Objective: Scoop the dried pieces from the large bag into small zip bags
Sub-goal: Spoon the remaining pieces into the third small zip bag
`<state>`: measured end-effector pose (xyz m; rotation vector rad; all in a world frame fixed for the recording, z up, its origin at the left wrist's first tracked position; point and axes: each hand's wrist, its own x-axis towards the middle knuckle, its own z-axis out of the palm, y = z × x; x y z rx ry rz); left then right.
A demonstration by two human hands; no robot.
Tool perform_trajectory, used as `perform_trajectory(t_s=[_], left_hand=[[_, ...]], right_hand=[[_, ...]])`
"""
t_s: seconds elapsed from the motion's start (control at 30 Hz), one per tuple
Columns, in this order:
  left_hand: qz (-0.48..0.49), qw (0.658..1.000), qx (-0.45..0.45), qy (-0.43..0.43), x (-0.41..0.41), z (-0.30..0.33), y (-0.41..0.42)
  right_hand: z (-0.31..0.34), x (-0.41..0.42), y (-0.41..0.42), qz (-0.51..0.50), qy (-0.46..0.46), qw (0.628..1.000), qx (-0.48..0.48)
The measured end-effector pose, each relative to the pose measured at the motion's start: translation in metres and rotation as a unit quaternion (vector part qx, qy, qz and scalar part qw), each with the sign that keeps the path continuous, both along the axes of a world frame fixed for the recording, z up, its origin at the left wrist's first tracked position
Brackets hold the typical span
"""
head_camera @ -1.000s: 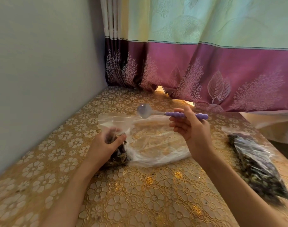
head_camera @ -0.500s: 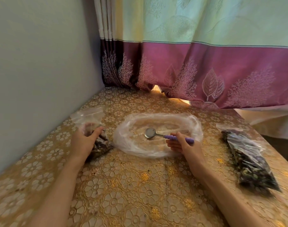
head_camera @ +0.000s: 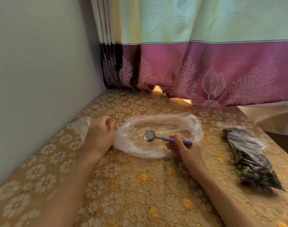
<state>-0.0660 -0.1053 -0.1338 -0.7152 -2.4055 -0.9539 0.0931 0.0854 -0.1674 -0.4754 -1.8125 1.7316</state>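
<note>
the person's right hand [head_camera: 183,147] was curled round the purple handle of a spoon [head_camera: 158,138], thumb and fingers clamped on it, the handle running out past the knuckles to the right. ahead of that grip and to its left, the round metal bowl of the spoon lay low inside the large bag [head_camera: 158,135], a clear sack spread flat and open on the table [head_camera: 131,185] so its mouth made a wide shallow basin, easy to reach into. from where i stood the sack looked almost bare under the spoon, with little left to gather.

the left hand [head_camera: 99,134] rested just left of the sack's edge, its fingers bent over a small zip bag [head_camera: 83,126], of which only the clear top stuck out beyond the knuckles toward the wall. i could not tell whether the fingers truly gripped it or merely lay on it; i'd guess it was kept close so the next spoonful had a short trip.

well to the right of the spoon hand, 1 filled bag [head_camera: 249,158] of dark dried pieces lay on its side, set out of the way.
</note>
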Motion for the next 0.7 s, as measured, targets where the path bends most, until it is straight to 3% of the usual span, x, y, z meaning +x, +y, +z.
perform_trajectory(t_s=[0.1,0.2,0.47,0.7], left_hand=[[-0.013,0.979,-0.152,-0.133,-0.006,-0.007,0.024],[-0.003,0.943,-0.283,-0.175,-0.011,-0.013,0.038],[-0.086,0.979,-0.180,-0.040,-0.013,0.027,0.054],[-0.129,0.982,-0.136,0.029,-0.002,0.061,0.070]], right_hand=[[-0.003,0.002,0.001,-0.021,-0.007,1.000,0.009],[-0.004,0.004,0.003,-0.026,-0.014,0.999,0.028],[0.017,-0.012,0.003,-0.007,0.061,0.995,0.084],[0.020,-0.031,-0.004,0.046,0.001,0.994,0.095]])
